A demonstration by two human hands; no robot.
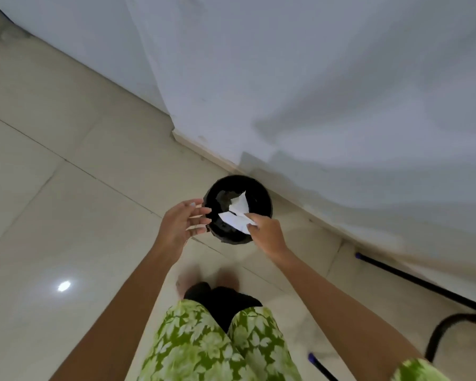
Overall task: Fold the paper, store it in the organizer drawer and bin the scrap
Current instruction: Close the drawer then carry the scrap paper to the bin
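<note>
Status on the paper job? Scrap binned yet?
Done: cannot confirm, since no organizer drawer or folded paper is in view. In hand: right hand pinches the white paper scrap over the black bin; left hand is open beside the rim. Left: let go so the scrap drops in.

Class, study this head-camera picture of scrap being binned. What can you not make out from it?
- Inside of the black bin: too dark, partly covered by the white paper scrap.
- Grip of the right hand: fingertips hidden behind the scrap.
- Feet: blurred.
- Black metal frame: cut off by the right edge.
- Left hand: open, empty.
</note>
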